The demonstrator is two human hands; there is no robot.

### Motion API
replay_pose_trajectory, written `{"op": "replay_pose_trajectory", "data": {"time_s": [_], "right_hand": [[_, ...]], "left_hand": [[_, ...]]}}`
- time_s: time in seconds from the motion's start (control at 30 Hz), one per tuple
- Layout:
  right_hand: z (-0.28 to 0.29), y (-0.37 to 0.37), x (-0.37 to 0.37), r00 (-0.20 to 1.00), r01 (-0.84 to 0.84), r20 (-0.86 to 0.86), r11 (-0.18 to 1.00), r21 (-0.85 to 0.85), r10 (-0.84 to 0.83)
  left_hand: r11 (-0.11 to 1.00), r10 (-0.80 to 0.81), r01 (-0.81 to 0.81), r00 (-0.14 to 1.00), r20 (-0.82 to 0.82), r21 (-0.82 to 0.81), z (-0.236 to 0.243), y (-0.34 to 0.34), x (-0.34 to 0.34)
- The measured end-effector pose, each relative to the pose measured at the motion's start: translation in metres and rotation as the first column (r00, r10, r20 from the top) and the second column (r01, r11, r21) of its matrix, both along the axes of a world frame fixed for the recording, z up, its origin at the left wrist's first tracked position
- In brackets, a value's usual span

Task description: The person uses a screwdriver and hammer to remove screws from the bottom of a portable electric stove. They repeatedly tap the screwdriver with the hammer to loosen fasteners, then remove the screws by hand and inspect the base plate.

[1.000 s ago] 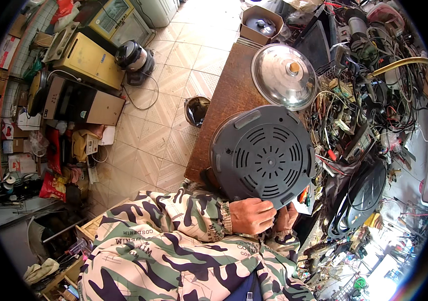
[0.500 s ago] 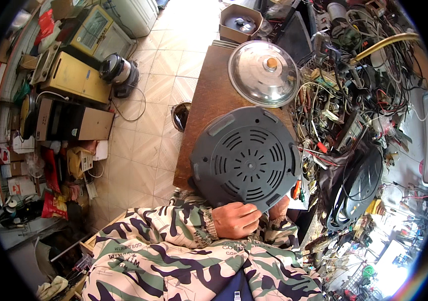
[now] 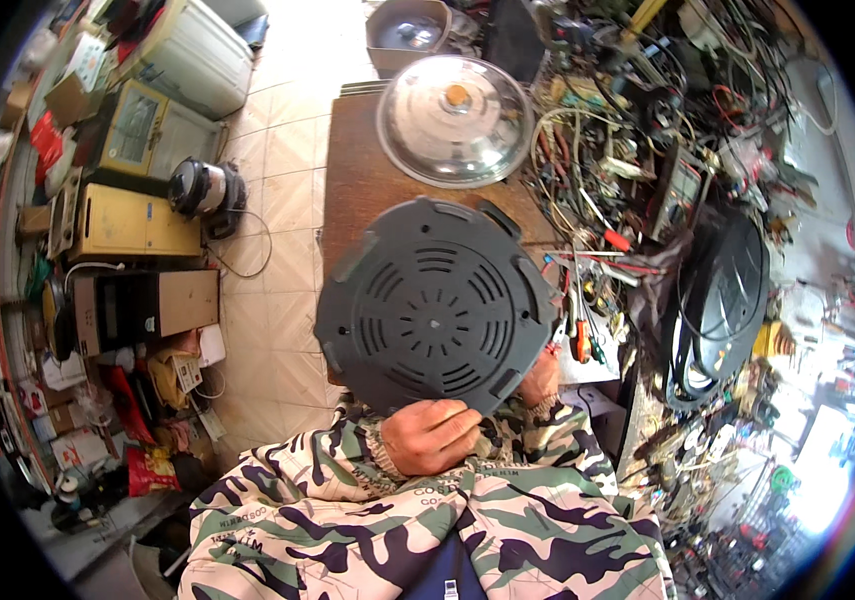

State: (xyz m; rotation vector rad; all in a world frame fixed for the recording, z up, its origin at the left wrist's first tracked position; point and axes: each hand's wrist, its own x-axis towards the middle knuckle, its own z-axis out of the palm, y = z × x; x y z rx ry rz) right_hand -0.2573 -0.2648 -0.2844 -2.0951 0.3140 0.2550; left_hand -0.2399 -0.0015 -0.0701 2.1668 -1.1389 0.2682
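Note:
A round, dark grey plastic appliance base (image 3: 434,324), with rings of vent slots and a small screw-like spot at its centre, faces me in front of my body. My left hand (image 3: 432,437) is closed on its near rim, fingers bent over the edge. At its right lower edge is my right hand (image 3: 541,378), gripping from the side; most of its fingers are hidden behind the base. A dark loop like a handle (image 3: 500,218) sticks out at the upper right of the base. What lies behind the base is hidden.
Beyond the base, a shiny metal lid (image 3: 455,120) with a wooden knob lies on the brown table (image 3: 352,150). Cables and tools (image 3: 637,150) crowd the right side, with an orange-handled screwdriver (image 3: 581,340) close by. A pressure cooker (image 3: 205,188) stands on the tiled floor.
The base has turned a little and its upper right loop now shows. My right hand shows more beside its edge. The whole view has shifted, with the table and lid further left.

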Motion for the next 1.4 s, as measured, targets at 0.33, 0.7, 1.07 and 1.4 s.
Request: {"op": "replay_pose_trajectory", "data": {"time_s": [0.33, 0.7, 1.07, 1.4], "right_hand": [[0.002, 0.003, -0.002, 0.979, 0.152, -0.151, 0.984, 0.093, -0.137], [-0.003, -0.002, 0.0, 0.959, 0.136, -0.263, 0.985, 0.103, -0.104], [-0.003, 0.0, 0.002, 0.95, 0.176, -0.282, 0.976, 0.126, -0.135], [-0.007, -0.003, -0.006, 0.949, 0.175, -0.278, 0.982, 0.075, -0.148]], "left_hand": [[1.0, -0.015, 0.014, 0.999, 0.029, 0.028, 0.004, -0.001, 0.001], [0.998, -0.013, 0.012, 1.0, 0.015, 0.058, 0.009, 0.0, 0.001], [0.998, -0.005, 0.007, 1.0, -0.025, 0.068, 0.015, -0.002, 0.002], [0.994, -0.015, 0.019, 0.999, -0.041, 0.103, 0.014, 0.004, -0.002]]}}
